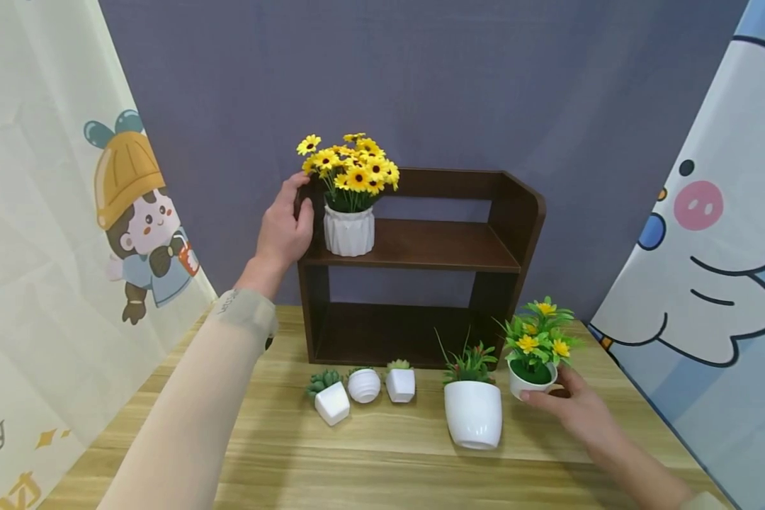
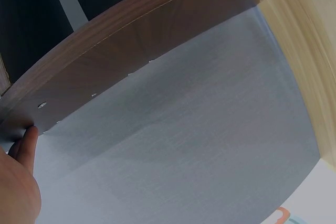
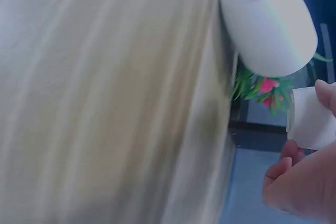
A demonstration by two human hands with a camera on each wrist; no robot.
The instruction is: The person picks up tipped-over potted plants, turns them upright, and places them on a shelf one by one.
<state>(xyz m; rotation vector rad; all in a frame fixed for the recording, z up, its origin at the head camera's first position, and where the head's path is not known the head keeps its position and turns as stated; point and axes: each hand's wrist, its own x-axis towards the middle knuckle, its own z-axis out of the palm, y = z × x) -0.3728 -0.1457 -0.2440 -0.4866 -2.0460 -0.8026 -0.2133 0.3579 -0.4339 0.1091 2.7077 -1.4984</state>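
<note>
My left hand point(image 1: 285, 227) rests against the upper left side of a dark brown two-tier shelf point(image 1: 414, 268). In the left wrist view its straight fingers point(image 2: 30, 148) touch the outer face of the side panel. Right beside that hand, a ribbed white pot of yellow daisies point(image 1: 349, 234) stands on the upper tier. My right hand point(image 1: 580, 414) grips a small white pot with a yellow-flowered plant point(image 1: 530, 381), fingers and thumb on either side. Just left of it lies a larger white pot point(image 1: 474, 418) with a green and red plant, tipped toward the shelf.
Several small succulents in white pots lie before the shelf: a faceted one point(image 1: 333, 404), a round ribbed one point(image 1: 364, 386) and a square one point(image 1: 400, 385). All are on the wooden table point(image 1: 357, 467). A grey-blue curtain point(image 1: 421, 85) hangs behind, with printed cloths on both sides.
</note>
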